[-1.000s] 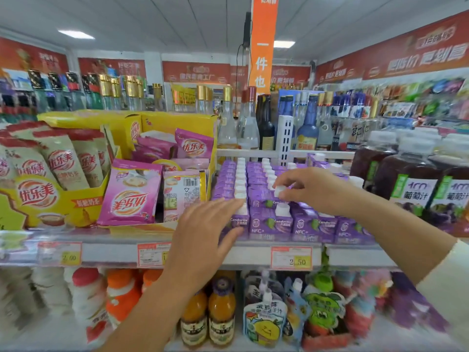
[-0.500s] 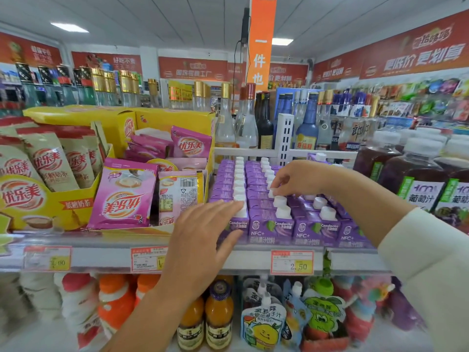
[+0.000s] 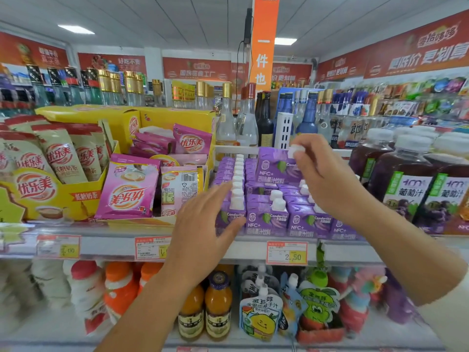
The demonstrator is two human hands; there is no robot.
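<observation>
Shelf [image 3: 106, 246] bears purple carton rows [image 3: 266, 217] at its front edge
Yellow box [image 3: 63, 196] of milk-tea sachets: just left of carton rows
Dark juice bottles [image 3: 403, 189]: just right of carton rows
Right hand [image 3: 327, 179]: above carton rows, right of centre, fingers pinching cap [image 3: 295, 151] of single carton [image 3: 275, 165]
Left hand [image 3: 203, 229]: at front-left corner of carton rows, fingers straight and spread, grasping nothing; contact unclear
Single carton: clear above carton rows, tilted, hanging from cap
Price tag [image 3: 286, 252]: just below carton rows
</observation>
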